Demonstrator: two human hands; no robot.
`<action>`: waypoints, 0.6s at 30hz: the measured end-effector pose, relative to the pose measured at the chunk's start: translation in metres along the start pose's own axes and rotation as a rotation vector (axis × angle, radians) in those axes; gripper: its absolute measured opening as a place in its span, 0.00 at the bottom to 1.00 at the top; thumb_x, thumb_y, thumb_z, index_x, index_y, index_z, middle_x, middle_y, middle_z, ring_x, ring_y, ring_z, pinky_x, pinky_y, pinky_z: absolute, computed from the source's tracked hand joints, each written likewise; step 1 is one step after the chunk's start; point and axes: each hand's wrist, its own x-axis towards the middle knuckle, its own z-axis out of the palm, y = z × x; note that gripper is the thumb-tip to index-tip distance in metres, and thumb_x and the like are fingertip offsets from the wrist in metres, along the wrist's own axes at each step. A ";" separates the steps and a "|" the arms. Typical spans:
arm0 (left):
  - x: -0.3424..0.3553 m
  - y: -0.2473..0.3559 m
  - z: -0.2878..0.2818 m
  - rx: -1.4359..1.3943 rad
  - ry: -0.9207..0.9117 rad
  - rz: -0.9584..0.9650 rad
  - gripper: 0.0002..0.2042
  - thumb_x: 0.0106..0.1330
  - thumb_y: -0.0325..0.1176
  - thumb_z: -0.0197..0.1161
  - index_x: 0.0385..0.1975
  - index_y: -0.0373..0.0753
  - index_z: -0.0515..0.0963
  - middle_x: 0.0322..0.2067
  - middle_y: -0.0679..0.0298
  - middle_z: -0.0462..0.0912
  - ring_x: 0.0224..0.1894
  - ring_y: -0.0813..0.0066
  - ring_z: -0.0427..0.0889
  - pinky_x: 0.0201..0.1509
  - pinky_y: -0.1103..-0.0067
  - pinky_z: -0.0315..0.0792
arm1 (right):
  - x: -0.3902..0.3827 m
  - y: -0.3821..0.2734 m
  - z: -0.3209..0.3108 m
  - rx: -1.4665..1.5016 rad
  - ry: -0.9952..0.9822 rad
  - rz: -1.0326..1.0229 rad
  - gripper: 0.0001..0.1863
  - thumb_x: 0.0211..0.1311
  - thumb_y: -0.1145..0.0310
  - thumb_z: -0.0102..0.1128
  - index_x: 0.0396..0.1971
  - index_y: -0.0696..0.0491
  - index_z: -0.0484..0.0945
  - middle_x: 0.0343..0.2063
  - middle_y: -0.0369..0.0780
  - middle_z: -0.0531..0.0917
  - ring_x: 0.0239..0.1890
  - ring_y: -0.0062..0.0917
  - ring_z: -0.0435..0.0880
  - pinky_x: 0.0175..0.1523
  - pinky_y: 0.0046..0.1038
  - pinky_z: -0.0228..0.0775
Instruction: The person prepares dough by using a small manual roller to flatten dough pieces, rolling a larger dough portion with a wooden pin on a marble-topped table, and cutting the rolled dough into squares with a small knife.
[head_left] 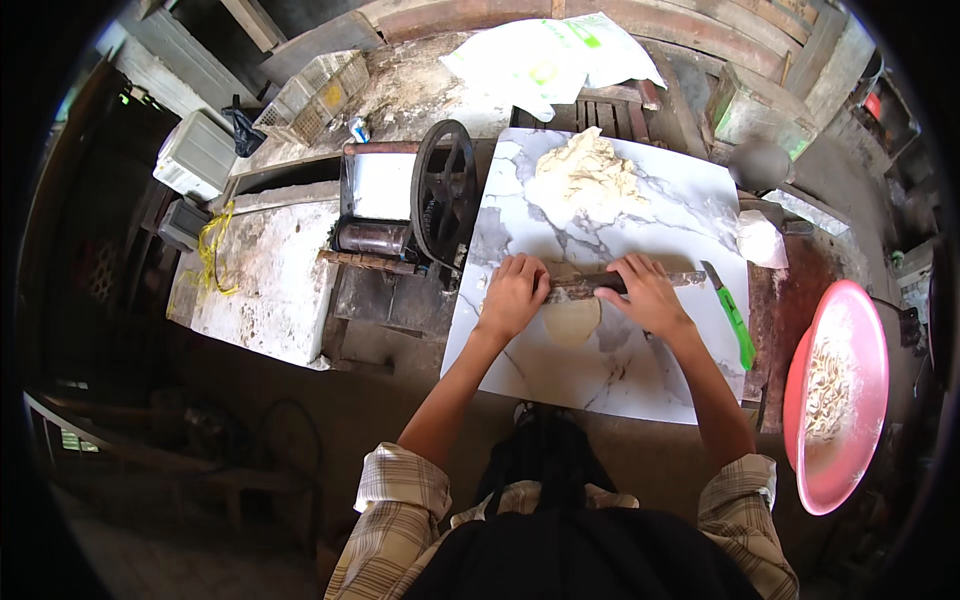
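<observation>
Seemingly rolling dough disc (573, 324) flat on marbled worktop (690, 222), partly beneath dark rolling pin (576, 288) | Holding pin in half-curled left hand (513, 293) at one end, half-curled right hand (642, 292) farther along | Probably calling next for even pressure, then turning disc

1. I look through the left of two fisheye cameras worn on the head, facing down and forward.
2. The wearer's torso (560, 560) fills the lower edge, nearest my lens; the left hand (515, 292) and right hand (645, 290) sit close, near mid-frame.
3. The board (700, 185) shows from above, the basin (862, 395) toward the right rim.
4. Farthest up, I reach the bag (560, 60); edges curve outward.
</observation>
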 end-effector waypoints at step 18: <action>-0.010 0.031 0.027 0.234 0.052 -0.167 0.13 0.67 0.37 0.48 0.24 0.39 0.74 0.24 0.56 0.78 0.28 0.55 0.79 0.32 0.66 0.74 | -0.012 -0.040 0.032 -0.185 0.300 0.243 0.18 0.62 0.64 0.50 0.51 0.52 0.68 0.47 0.41 0.72 0.52 0.33 0.69 0.57 0.39 0.60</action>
